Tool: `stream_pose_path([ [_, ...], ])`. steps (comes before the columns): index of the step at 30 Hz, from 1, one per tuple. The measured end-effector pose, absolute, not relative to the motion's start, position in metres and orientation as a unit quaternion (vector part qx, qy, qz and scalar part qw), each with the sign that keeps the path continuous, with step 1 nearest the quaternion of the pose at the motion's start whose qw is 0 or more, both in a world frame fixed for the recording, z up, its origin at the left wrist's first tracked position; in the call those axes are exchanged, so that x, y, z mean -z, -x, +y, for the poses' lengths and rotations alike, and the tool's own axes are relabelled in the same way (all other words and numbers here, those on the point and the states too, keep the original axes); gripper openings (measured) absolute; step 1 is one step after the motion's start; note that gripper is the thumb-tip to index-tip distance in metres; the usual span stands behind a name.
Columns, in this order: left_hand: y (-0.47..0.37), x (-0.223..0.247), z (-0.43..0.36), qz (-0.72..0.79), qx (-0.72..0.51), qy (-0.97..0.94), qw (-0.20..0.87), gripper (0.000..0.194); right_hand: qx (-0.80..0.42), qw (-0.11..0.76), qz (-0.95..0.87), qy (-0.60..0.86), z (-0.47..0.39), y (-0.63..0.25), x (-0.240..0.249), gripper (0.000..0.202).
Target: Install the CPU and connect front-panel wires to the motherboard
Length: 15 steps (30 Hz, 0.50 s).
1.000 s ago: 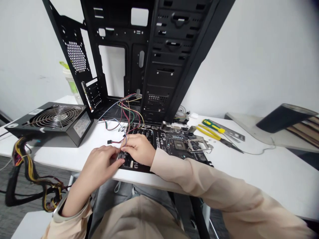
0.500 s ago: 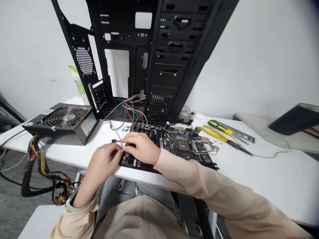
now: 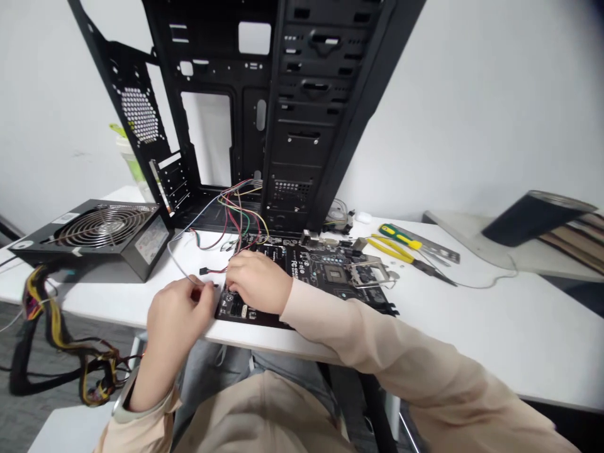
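My left hand (image 3: 179, 318) is closed in a pinch on a thin grey-blue cable (image 3: 178, 264), with a small dark plug tip showing past its fingertips beside the motherboard's left edge. The cable runs back to the wire bundle inside the black computer case (image 3: 302, 182). Over the left part of the motherboard (image 3: 311, 277) my right hand (image 3: 257, 280) is curled with fingertips pointing down. Whatever those fingers hold is hidden. Between the hands, a black connector (image 3: 204, 271) on red and dark wires lies at the board's edge. The bare CPU socket (image 3: 335, 273) has its metal frame raised.
A power supply (image 3: 101, 233) stands at the left, its cable bundle (image 3: 51, 314) hanging over the table edge. Yellow-handled pliers (image 3: 401, 250) and a green-yellow screwdriver (image 3: 399, 235) lie right of the board. A bottle (image 3: 132, 160) stands behind the case.
My hands have moved apart: the left drew slightly left with the grey-blue cable, while the right curled down onto the board. The view shifted, so the scene sits further left.
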<state>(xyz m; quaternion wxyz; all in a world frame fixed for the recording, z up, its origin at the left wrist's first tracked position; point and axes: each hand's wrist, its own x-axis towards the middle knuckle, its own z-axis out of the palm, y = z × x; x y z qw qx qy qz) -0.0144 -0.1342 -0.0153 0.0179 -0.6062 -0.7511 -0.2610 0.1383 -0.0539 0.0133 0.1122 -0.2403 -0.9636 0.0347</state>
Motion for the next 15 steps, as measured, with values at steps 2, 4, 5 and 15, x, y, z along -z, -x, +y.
stream_pose_path([
  [2,0.014,0.019,-0.139,-0.75,0.324,0.575,0.041,0.036,0.019,0.105,-0.967,0.232,-0.058,-0.138,-0.014,0.015],
  [4,0.013,0.022,-0.143,-0.749,0.363,0.549,0.071,0.036,0.05,0.099,-0.968,0.226,-0.06,-0.138,-0.013,0.016],
  [5,0.013,0.022,-0.144,-0.755,0.361,0.543,0.076,0.037,0.052,0.095,-0.968,0.227,-0.06,-0.137,-0.012,0.016],
  [15,0.021,0.021,-0.145,-0.813,0.245,0.527,0.0,0.044,-0.017,0.296,-0.916,0.272,-0.087,-0.203,-0.109,0.014],
])
